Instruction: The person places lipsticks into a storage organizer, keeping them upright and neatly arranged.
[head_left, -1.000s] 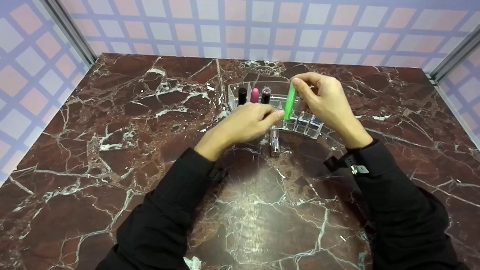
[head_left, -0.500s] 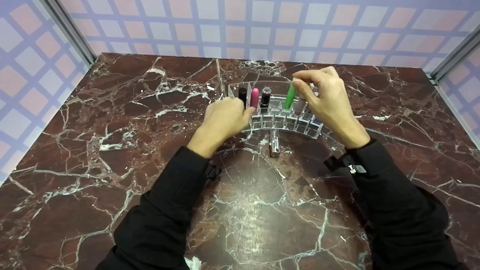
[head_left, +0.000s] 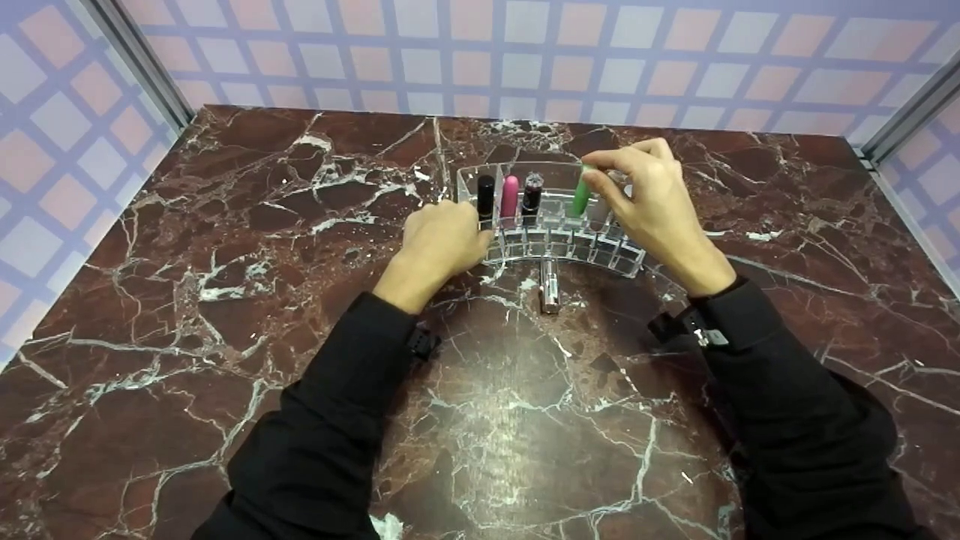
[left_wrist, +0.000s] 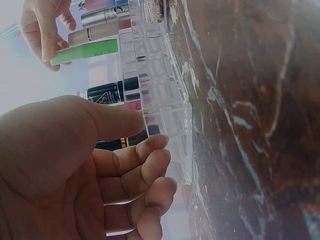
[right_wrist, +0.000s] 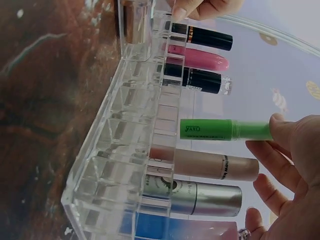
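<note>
My right hand (head_left: 652,202) pinches the top of a green lip balm tube (right_wrist: 210,129) between thumb and index finger. The tube stands nearly upright, its lower end at the rim of a back-row slot of the clear stepped organizer (head_left: 559,244); whether it has entered is unclear. At the organizer's left end, my left hand (head_left: 442,236) holds the edge between thumb and curled fingers. Close to it stand a black tube (head_left: 486,196), a pink tube (head_left: 510,196) and a dark bottle with a clear cap (head_left: 532,193).
Right of the green tube, a beige tube (right_wrist: 215,164), a silver tube (right_wrist: 210,198) and a blue-and-pink tube (right_wrist: 190,227) stand in slots. A shiny silver tube (head_left: 550,289) is in front of the organizer on the marbled tabletop (head_left: 300,420). Patterned panels (head_left: 480,60) rise behind.
My left hand has left the green tube's lower end and moved left to the organizer's left end. My right hand has kept its pinch while the tube's lower end shifted back toward the slots.
</note>
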